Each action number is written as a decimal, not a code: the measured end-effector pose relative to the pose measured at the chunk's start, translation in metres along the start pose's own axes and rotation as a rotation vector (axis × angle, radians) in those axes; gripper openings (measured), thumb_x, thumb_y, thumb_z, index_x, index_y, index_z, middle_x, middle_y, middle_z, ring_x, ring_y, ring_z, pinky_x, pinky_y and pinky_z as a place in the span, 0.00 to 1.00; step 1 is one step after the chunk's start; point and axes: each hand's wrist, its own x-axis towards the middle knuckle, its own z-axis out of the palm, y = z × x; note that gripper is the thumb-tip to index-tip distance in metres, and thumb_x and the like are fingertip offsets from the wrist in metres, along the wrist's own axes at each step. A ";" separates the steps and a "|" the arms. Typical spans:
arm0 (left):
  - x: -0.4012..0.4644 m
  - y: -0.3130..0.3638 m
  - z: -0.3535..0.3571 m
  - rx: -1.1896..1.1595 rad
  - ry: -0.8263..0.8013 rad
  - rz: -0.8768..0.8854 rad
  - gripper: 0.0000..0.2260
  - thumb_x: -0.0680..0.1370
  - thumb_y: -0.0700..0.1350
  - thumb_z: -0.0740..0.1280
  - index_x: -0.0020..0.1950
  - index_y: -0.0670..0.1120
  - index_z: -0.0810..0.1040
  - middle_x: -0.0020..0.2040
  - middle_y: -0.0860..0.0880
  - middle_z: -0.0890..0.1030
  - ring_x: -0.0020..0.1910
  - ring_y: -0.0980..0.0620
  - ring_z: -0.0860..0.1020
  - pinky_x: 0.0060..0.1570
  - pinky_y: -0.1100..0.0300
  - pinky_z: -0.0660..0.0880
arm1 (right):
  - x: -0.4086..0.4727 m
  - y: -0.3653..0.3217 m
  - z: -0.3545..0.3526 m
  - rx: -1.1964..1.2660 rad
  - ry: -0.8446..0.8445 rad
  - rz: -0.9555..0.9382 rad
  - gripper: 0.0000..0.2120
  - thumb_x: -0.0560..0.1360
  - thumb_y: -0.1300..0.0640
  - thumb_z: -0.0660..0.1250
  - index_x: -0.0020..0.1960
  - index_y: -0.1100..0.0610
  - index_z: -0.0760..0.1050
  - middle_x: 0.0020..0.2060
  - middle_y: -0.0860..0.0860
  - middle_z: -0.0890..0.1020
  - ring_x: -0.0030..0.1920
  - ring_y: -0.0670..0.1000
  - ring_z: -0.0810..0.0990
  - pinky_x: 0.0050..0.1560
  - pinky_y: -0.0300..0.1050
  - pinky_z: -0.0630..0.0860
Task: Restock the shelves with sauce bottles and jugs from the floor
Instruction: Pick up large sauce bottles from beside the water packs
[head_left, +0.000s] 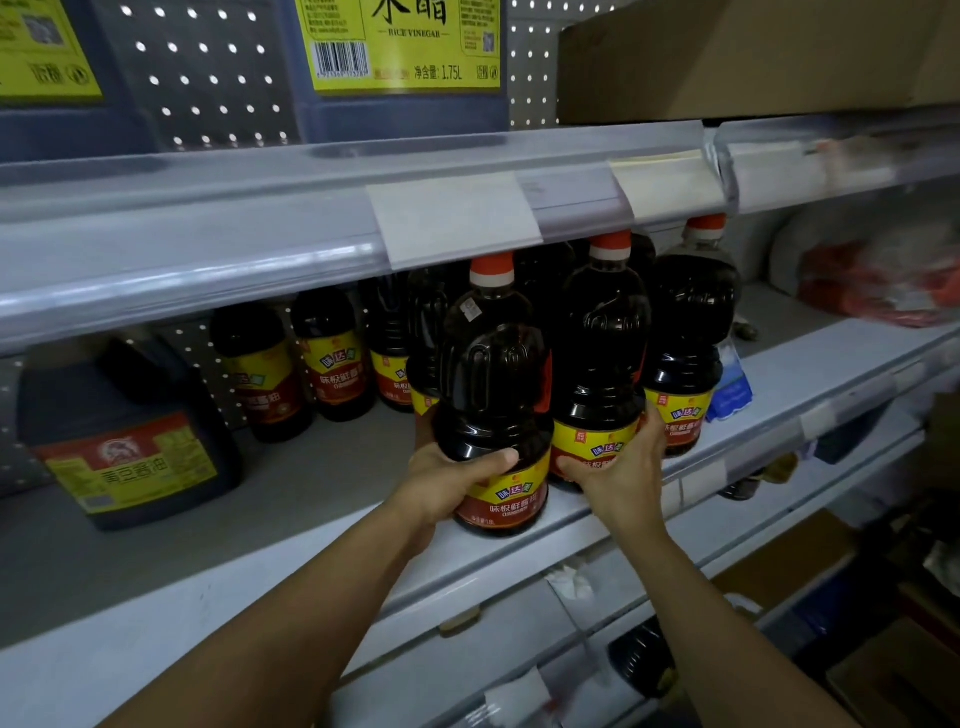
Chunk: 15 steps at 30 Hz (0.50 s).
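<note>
Two dark soy sauce bottles with red-and-white caps and yellow-red labels stand at the front edge of the middle shelf (322, 499). My left hand (447, 483) grips the lower part of the front bottle (493, 395). My right hand (618, 467) wraps the base of the second bottle (602, 353) just to its right. A third like bottle (691, 332) stands beside them on the right. Several smaller bottles of the same brand (332, 353) stand further back.
A squat dark jug (124, 431) sits at the shelf's left. Rice vinegar jugs (405, 62) and a cardboard box (753, 57) occupy the upper shelf. A red plastic bag (878, 280) lies at the right. Lower shelves and boxes (883, 670) are below right.
</note>
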 end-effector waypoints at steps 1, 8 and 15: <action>0.001 0.000 0.000 0.004 0.002 -0.004 0.15 0.70 0.43 0.74 0.44 0.58 0.70 0.43 0.56 0.77 0.41 0.60 0.75 0.39 0.63 0.72 | 0.003 0.001 0.002 0.012 -0.019 0.003 0.58 0.56 0.60 0.82 0.74 0.49 0.49 0.69 0.54 0.63 0.70 0.55 0.63 0.68 0.57 0.66; -0.001 0.008 0.002 0.035 0.043 -0.032 0.19 0.69 0.47 0.75 0.56 0.54 0.72 0.50 0.53 0.76 0.43 0.58 0.73 0.37 0.66 0.69 | 0.017 0.007 -0.001 -0.051 -0.023 0.003 0.59 0.51 0.55 0.84 0.72 0.49 0.51 0.66 0.54 0.67 0.67 0.55 0.67 0.65 0.56 0.69; -0.004 0.010 0.000 0.048 0.054 -0.063 0.17 0.68 0.46 0.75 0.54 0.53 0.74 0.52 0.49 0.79 0.42 0.60 0.75 0.34 0.66 0.70 | 0.020 0.010 -0.006 -0.089 -0.016 -0.008 0.57 0.51 0.52 0.83 0.70 0.46 0.52 0.65 0.53 0.69 0.66 0.55 0.69 0.62 0.57 0.72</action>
